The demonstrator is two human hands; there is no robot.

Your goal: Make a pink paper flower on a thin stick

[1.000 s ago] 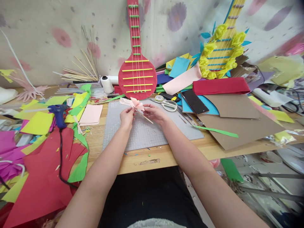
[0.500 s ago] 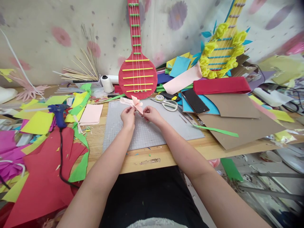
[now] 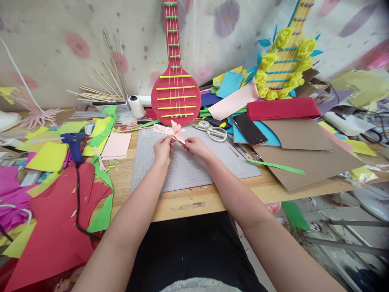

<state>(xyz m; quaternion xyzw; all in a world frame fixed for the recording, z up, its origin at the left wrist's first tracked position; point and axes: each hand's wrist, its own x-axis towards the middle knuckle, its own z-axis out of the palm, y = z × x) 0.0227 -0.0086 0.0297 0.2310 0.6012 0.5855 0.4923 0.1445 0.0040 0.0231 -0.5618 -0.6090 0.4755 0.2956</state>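
A pale pink paper flower with several pointed petals is held above the grey cutting mat. My left hand pinches its base from the left. From the right, the fingertips of my right hand are closed on its lower edge. Another pale pink paper piece lies just behind my left hand. Upright behind the mat stands a red paper lute with yellow and green strips. White-handled scissors rest to the right of my right hand.
A stack of pale pink paper squares lies left of the mat. A blue glue gun sits among coloured scraps. To the right are a black phone, brown card and a yellow lute with flowers.
The pink flower has turned in my fingers, and its petals now look more spread. My right hand has shifted slightly right.
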